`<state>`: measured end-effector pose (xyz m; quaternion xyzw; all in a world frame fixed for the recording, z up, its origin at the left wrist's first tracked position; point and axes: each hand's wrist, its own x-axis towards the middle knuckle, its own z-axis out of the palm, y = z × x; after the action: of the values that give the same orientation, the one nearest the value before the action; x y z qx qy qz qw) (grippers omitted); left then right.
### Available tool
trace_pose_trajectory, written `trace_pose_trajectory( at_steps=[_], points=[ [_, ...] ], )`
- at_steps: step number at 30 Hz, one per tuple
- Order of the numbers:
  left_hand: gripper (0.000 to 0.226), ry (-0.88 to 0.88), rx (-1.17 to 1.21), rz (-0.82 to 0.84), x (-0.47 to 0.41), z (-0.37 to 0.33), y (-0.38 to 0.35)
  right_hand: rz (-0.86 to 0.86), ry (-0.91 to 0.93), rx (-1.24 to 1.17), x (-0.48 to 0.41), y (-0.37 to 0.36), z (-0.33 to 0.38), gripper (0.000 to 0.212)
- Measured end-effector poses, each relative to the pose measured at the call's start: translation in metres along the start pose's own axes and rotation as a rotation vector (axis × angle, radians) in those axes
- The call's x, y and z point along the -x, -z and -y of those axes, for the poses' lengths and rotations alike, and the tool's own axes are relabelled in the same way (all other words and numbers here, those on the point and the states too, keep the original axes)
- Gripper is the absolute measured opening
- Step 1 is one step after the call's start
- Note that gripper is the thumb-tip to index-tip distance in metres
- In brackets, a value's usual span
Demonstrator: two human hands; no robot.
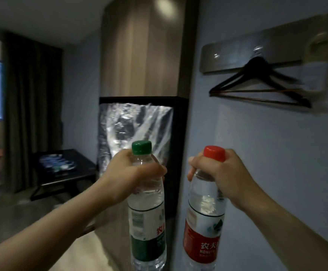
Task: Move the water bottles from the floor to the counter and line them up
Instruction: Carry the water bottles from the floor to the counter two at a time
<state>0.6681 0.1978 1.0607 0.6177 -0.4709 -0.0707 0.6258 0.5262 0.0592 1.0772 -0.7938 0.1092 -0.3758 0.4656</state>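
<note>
Dim room: left hand (133,169) grips green-capped bottle (147,212), right hand (223,173) red-capped bottle (204,222).

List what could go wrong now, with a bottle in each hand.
1. The left hand grips the green-capped bottle at its neck, and the right hand wraps the red-capped bottle at cap and neck. The bodies hang free and could slip or swing.
2. The bottles hang close side by side and might knock together.
3. Both hands are occupied near the black cabinet frame, so a swinging bottle may strike it.
</note>
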Motion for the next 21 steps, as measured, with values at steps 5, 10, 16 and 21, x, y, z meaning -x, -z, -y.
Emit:
trace_pose_trajectory(
  at_steps=[5,10,16,21],
  points=[
    [0.014,0.034,-0.096,-0.162,-0.012,0.029,0.032,0.125,0.043,-0.110,-0.053,-0.045,-0.035,0.026],
    [0.019,0.084,-0.150,-0.328,-0.015,0.062,0.066,0.221,0.030,-0.167,-0.098,-0.102,-0.065,0.020],
    [0.021,0.140,-0.210,-0.480,-0.026,0.107,0.131,0.314,0.023,-0.190,-0.146,-0.185,-0.084,0.022],
    [0.016,0.088,-0.308,-0.636,-0.033,0.141,0.195,0.242,0.068,-0.121,-0.173,-0.268,-0.089,0.019]
  ],
)
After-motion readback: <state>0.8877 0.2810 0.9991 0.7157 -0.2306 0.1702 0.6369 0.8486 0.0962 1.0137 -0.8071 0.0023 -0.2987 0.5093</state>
